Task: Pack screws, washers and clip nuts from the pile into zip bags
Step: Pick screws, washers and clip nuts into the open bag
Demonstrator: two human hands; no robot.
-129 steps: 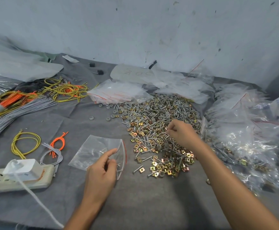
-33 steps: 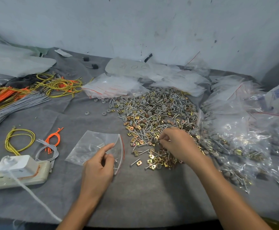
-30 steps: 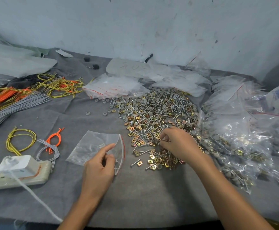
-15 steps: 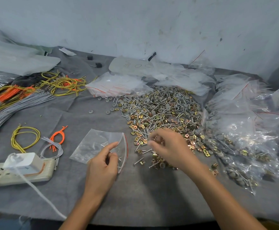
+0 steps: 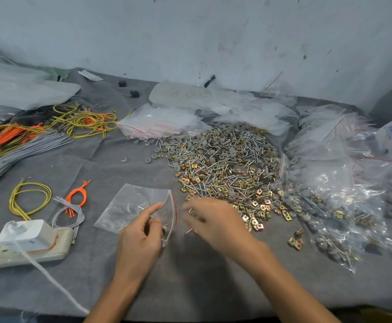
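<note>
Clear bag (image 5: 129, 206): your left hand (image 5: 141, 238) pinches its mouth open toward the pile (image 5: 225, 169) for loading; right hand (image 5: 213, 220) blurred, grip untellable.

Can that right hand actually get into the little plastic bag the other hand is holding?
Probably yes. The right hand, blurred, is right beside the zip bag, whose red-striped mouth faces it, pinched open by the left hand. Nothing visible lies between them.
</note>
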